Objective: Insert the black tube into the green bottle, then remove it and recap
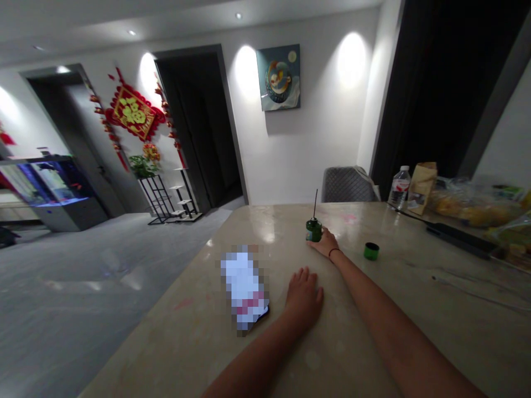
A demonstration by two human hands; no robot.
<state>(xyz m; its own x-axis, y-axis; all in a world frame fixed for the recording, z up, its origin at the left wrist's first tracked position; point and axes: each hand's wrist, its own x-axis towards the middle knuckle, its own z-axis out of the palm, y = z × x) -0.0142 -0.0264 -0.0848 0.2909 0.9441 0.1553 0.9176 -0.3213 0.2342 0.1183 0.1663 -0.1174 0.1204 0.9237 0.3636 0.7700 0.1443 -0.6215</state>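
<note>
My right hand (327, 243) reaches far over the table and wraps round a small dark green bottle (313, 231), which stands upright. A thin black stick (316, 203) rises from the bottle's neck. Nearer to me, my left hand (304, 296) lies palm down on the tabletop, fingers stretched out and holding nothing. To the right of my right wrist sits a green cap (371, 251), apart from both hands. Left of my left hand lies a phone (244, 287) with a bright, blurred-out screen.
The glossy beige table (186, 331) carries, at its right side, a water bottle (400, 188), a brown paper bag (422, 188), clear plastic bags (473, 204) and a long dark tray (460, 240). A thin cable (477, 293) runs nearby. A grey chair (348, 185) stands behind the far edge.
</note>
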